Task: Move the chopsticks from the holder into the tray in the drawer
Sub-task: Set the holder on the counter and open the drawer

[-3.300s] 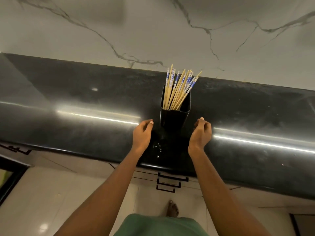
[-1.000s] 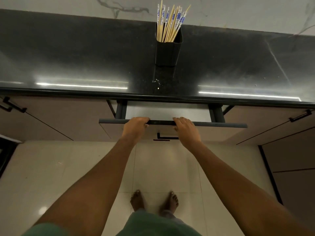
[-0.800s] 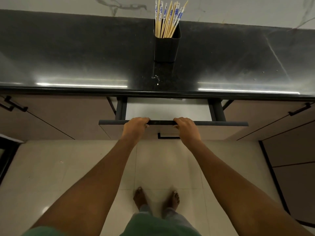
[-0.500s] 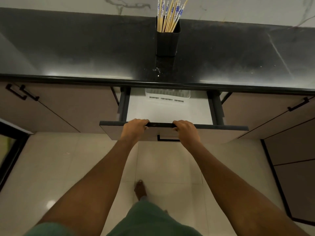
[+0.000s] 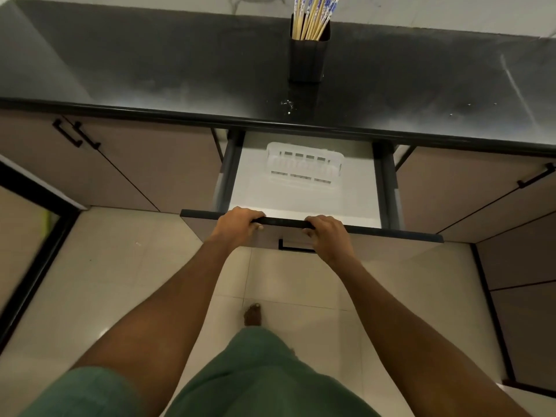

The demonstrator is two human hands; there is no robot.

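Dark drawer rim gripped by left hand and right hand.

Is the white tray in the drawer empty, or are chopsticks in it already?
Empty: the tray shows only its slotted bottom; the chopsticks stand in the holder.

Dim, glary, wide-angle edge blur

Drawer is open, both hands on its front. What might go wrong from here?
1. The tray sits far back in the drawer, close to the countertop edge; long chopsticks may snag there.
2. The chopsticks stand loose in a narrow holder; grabbing the bundle could tip it.
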